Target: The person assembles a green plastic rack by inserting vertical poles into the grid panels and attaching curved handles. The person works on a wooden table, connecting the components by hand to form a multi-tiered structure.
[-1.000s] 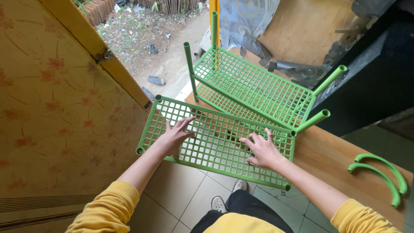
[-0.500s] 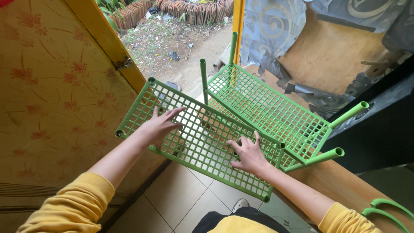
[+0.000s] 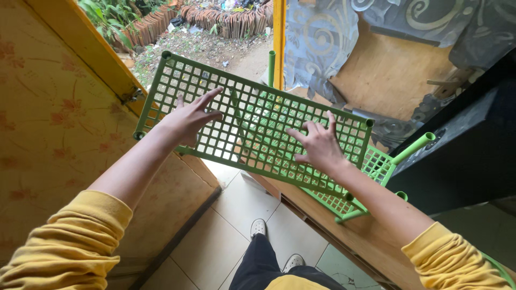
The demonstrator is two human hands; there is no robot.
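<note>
Both my hands hold a loose green plastic grid panel [image 3: 252, 115] up in front of me, tilted, over the table's edge. My left hand [image 3: 185, 122] grips its left part with fingers spread on the mesh. On its right part, my right hand [image 3: 321, 145] does the same. Behind and below the panel stands a green grid rack [image 3: 378, 164] on its side, partly hidden. Two round legs [image 3: 414, 147] stick out to the right, and an upright post [image 3: 271, 67] shows above the panel.
A wooden table [image 3: 371, 236] carries the rack. An orange flowered door [image 3: 54, 139] with a yellow frame [image 3: 80, 51] stands open at the left. A black cabinet [image 3: 473, 145] is at the right. Below are floor tiles [image 3: 226, 220] and my shoes [image 3: 258, 227].
The loose panel has been lifted off the table and raised up and away, now held over the rack. Both hands rose with it and the view tilted upward.
</note>
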